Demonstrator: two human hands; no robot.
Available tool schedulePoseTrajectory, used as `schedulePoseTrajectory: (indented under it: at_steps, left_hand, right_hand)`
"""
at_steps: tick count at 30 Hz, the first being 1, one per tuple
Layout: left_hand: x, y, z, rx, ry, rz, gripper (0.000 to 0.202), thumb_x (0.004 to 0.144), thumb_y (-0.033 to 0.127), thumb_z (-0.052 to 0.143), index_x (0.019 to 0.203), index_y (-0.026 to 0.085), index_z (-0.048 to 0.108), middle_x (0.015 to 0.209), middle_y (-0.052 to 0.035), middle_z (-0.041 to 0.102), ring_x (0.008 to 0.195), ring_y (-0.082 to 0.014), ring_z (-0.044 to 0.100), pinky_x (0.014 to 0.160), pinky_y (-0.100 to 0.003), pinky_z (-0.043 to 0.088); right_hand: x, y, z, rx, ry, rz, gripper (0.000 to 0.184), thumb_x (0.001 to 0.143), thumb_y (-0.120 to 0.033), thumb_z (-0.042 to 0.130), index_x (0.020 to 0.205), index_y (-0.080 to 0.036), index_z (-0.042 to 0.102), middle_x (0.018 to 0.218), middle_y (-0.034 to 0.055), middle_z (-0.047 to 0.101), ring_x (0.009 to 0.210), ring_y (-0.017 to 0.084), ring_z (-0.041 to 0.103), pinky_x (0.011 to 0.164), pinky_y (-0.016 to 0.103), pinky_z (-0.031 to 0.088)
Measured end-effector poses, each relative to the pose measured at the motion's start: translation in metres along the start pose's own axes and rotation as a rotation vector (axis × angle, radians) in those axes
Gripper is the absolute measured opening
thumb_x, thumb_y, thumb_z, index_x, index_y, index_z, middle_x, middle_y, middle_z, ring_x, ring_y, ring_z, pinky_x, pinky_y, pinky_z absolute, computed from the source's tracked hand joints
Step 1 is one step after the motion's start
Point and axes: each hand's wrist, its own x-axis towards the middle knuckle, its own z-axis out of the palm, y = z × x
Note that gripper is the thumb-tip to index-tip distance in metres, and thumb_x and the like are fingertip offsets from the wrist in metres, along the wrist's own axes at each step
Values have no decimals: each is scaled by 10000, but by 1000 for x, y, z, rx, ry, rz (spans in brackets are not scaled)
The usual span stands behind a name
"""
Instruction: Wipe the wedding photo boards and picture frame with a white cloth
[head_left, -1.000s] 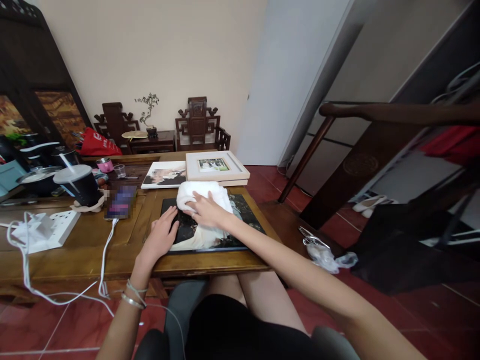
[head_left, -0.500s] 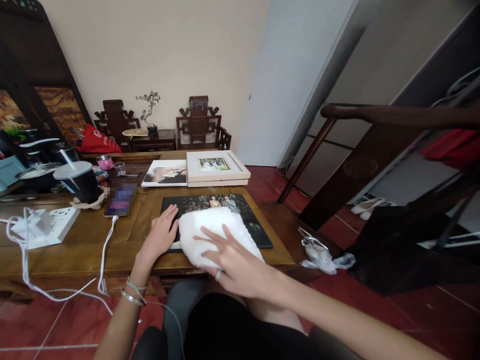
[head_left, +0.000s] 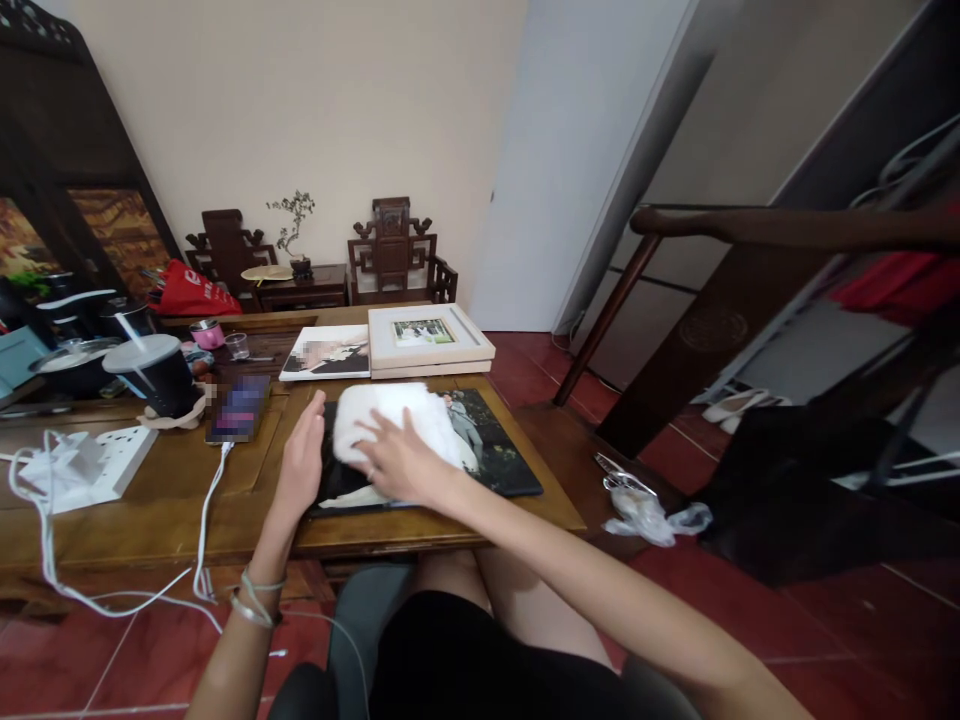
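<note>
A white fluffy cloth [head_left: 405,405] lies over the left and middle part of a dark photo panel [head_left: 499,460], which rests flat on the wooden table and shows a person in a grey suit. My right hand [head_left: 401,455] presses on the cloth from above, palm down with fingers spread. At the panel's left edge is my left hand [head_left: 304,455], its fingers stretched out and held side by side, the thumb side hidden. The cloth covers part of the printed picture.
Behind the panel lie a white-framed picture [head_left: 469,325] and a smaller print [head_left: 319,362]. To the left are a phone [head_left: 240,410] on a white cable, a lidded cup [head_left: 157,370] and a power strip [head_left: 124,465]. The wooden table's [head_left: 559,515] right edge is close by.
My right hand and the cloth have moved left and away from me across the panel, uncovering its lower right part. My left hand has turned more onto its edge at the panel's left side.
</note>
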Motion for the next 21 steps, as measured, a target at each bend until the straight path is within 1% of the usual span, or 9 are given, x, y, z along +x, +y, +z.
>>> schedulePoseTrajectory:
  at_steps: [3,5,6,8,11,14,17,19,21]
  left_hand:
    - [0,-2,-2,-109,35,-39,622,967,531,148,1439,170,330,1501,-79,374,1348,-197,407,1116,-353,337]
    - [0,-2,-1,-126,31,-26,636,969,526,116,1435,153,337,1498,-86,380,1354,-188,398,1126,-348,324]
    - [-1,-1,0,-107,26,-17,633,972,516,114,1426,145,353,1489,-91,393,1354,-184,399,1132,-352,315]
    - [-2,-1,2,-2,8,15,595,975,491,174,1393,140,409,1464,-101,429,1351,-184,402,1145,-371,292]
    - [-4,-1,6,217,-105,104,507,944,447,350,1319,145,506,1437,-109,465,1348,-203,409,1151,-396,278]
    - [-5,-4,7,326,-238,155,472,918,397,404,1287,134,540,1406,-120,498,1334,-217,430,1134,-409,310]
    - [-4,-4,7,361,-267,169,466,922,366,388,1280,115,548,1387,-129,516,1337,-213,423,1132,-402,317]
    - [-4,-4,6,378,-272,176,462,923,355,386,1270,101,556,1377,-138,522,1344,-215,412,1130,-401,321]
    - [-3,-4,6,392,-274,181,459,921,352,392,1260,94,564,1367,-144,532,1343,-220,412,1128,-408,324]
  right_hand:
    - [-19,-26,-3,51,-45,-188,308,944,-301,453,1168,-173,622,1445,129,437,1399,349,221,1045,709,174]
    - [-39,-31,-8,116,-55,-263,292,939,-298,464,1141,-174,635,1402,125,492,1406,311,226,1081,665,160]
    - [-49,-30,-11,153,-56,-273,279,934,-289,472,1124,-176,642,1358,126,537,1403,288,245,1099,635,156]
    - [-68,-22,-17,214,-49,-239,258,931,-277,474,1084,-178,656,1261,128,613,1382,252,305,1127,575,154]
    - [-80,4,-20,207,-8,-121,282,951,-285,429,1055,-166,663,1257,139,614,1349,259,365,1133,534,174]
    - [-68,34,-16,137,74,28,325,974,-280,358,1072,-152,641,1274,153,597,1292,289,436,1105,547,199]
    - [-35,56,-11,152,129,205,375,995,-318,299,1061,-151,628,1121,136,675,1121,290,578,1043,534,289]
    - [-6,59,-10,199,154,258,429,1004,-355,260,1093,-146,624,1089,126,691,1060,282,611,984,466,374]
    - [24,54,-11,231,169,235,462,1006,-379,248,1152,-138,615,1156,115,673,1078,265,607,936,378,424]
